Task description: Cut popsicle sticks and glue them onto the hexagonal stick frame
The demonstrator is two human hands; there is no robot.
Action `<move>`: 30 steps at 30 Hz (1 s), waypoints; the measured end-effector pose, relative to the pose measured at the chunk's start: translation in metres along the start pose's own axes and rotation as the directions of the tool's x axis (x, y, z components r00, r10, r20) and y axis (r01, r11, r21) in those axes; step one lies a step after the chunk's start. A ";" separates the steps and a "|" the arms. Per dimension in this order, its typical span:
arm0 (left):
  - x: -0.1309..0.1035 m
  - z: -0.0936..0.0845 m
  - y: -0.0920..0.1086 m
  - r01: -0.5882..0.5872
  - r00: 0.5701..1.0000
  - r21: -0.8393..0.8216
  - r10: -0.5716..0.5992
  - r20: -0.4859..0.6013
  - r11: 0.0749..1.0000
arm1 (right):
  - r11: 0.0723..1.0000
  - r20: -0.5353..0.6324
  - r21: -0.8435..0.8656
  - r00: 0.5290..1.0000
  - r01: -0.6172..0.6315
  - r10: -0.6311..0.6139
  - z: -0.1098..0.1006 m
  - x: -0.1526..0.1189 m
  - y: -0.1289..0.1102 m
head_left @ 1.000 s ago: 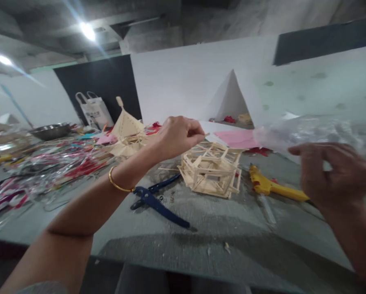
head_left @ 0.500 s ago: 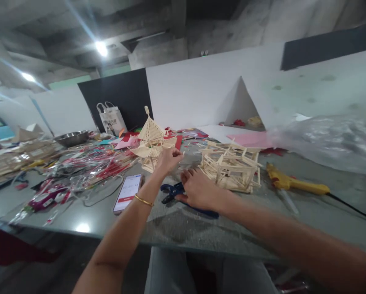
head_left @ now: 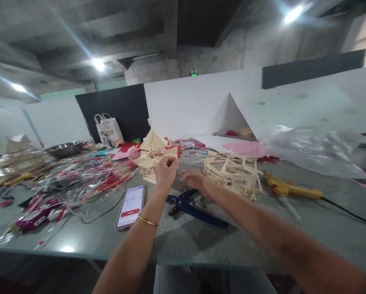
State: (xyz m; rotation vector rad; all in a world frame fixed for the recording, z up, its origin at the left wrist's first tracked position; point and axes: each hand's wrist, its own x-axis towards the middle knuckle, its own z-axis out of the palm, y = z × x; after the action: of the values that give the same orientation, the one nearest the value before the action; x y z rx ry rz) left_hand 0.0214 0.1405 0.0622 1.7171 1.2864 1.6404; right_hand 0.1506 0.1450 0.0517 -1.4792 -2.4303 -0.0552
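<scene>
My left hand (head_left: 166, 170) is raised in front of a tiered wooden-stick tower with a pointed roof (head_left: 154, 141). Its thumb and fingertips are pinched together; whatever lies between them is too small to make out. Motion smears my right hand (head_left: 194, 179), which reaches low over the table beside an open frame of wooden sticks (head_left: 232, 169). Just nearer to me than that hand lies a blue plier-like cutting tool (head_left: 198, 212), not held by either hand. A phone with a running timer (head_left: 130, 206) rests left of my left forearm.
A yellow glue gun (head_left: 293, 190) with a black cord lies at the right, below a clear plastic bag (head_left: 314, 149). Plastic-wrapped red sticks (head_left: 100, 179), a purple glue gun (head_left: 37, 216) and a metal bowl (head_left: 65, 150) spread across the left. White panels (head_left: 192, 110) stand behind.
My right hand has left the blue tool and moved farther over the table. My left hand stays pinched near the tower. The view has tilted up a little.
</scene>
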 end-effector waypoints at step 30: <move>-0.018 -0.013 0.031 0.272 0.739 -0.256 -0.031 0.673 0.928 | 0.094 -0.128 0.991 0.918 0.100 0.375 -0.030 -0.067 -0.005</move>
State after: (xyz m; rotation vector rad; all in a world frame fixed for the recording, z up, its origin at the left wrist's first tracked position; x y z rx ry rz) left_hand 0.0215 0.1073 0.0804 1.6816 0.7167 0.9277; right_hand 0.1813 0.0792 0.0628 -0.8077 -1.2594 1.0928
